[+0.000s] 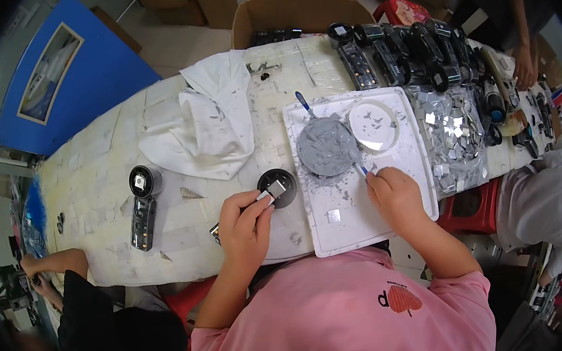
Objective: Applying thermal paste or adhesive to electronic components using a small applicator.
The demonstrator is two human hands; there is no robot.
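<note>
My left hand (244, 225) pinches a small flat grey square plate (276, 189) between thumb and fingers. Behind that plate lies a black round-headed device (289, 200), whose lower part is mostly hidden by the hand. My right hand (392, 195) grips a thin tool with a light handle (361, 168), its tip in the grey paste (327, 145) of a round tub. A second tool with a blue handle (303, 100) leans at the tub's far edge. Tub and paste-smeared white lid (374, 126) sit on a white tray (368, 234). Near its front lies another shiny square plate (333, 216).
A black device (143, 222) lies at left, near a white cloth (212, 124). Many similar devices (411, 51) crowd the far right, by a bag of shiny squares (456, 131). Co-workers sit or stand at both sides. An open cardboard box (302, 7) stands beyond the table.
</note>
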